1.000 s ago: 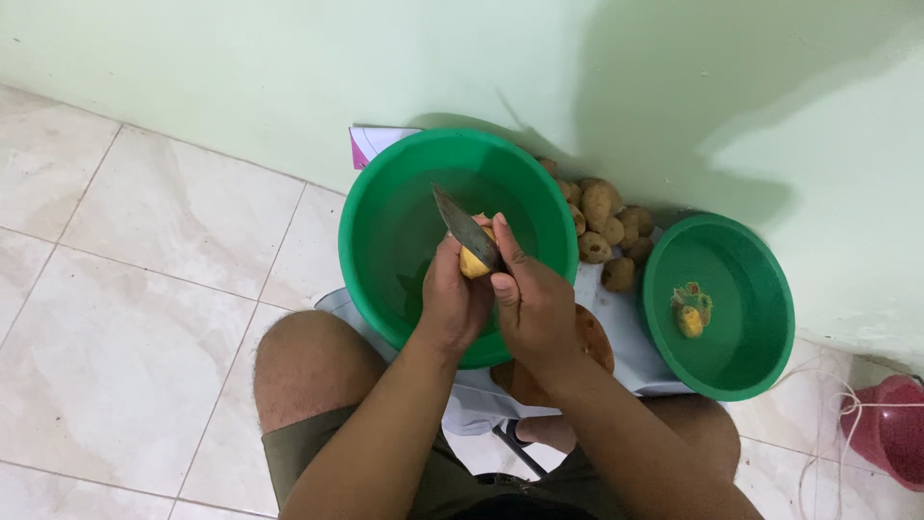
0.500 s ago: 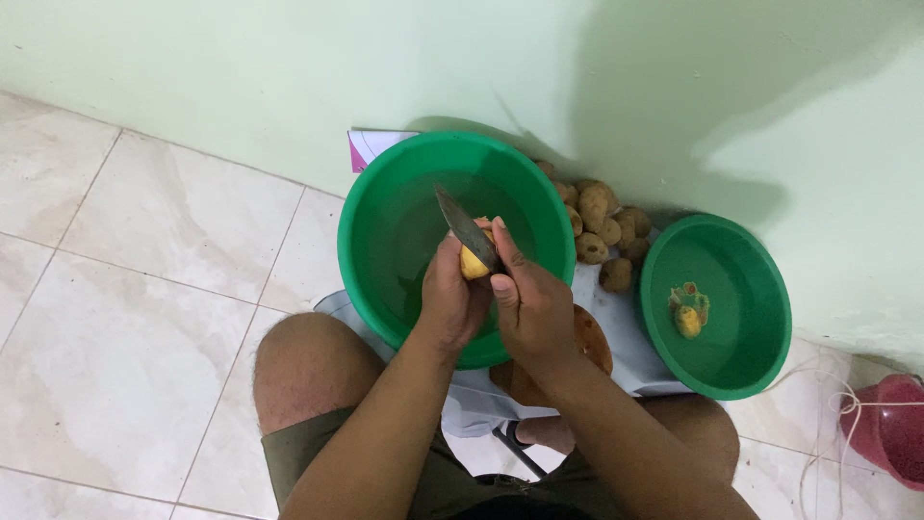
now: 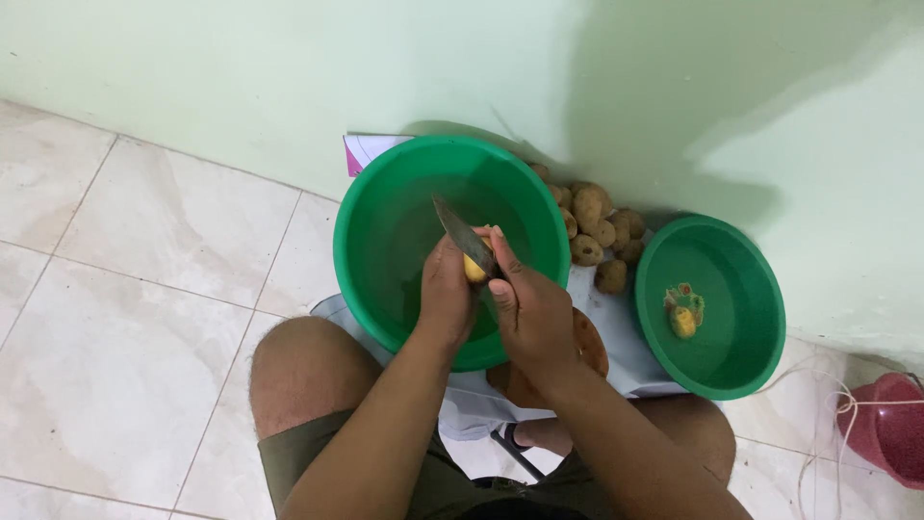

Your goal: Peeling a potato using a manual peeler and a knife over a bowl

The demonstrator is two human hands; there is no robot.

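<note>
My left hand [image 3: 447, 294] grips a small yellow peeled potato [image 3: 474, 269] over the large green basin [image 3: 371, 217]. My right hand [image 3: 532, 308] holds a knife [image 3: 460, 233] whose blade lies against the potato and points up and left. Both hands are pressed close together above the basin's near rim. Most of the potato is hidden by my fingers.
A pile of unpeeled brown potatoes [image 3: 595, 231] lies against the pale green wall. A smaller green basin [image 3: 741, 289] at right holds a peeled potato [image 3: 682, 321]. A round brown board [image 3: 587, 347] sits under my right wrist. A red container [image 3: 890, 433] stands at far right.
The hands and knife stay in nearly the same place; the blade has shifted only slightly against the potato.
</note>
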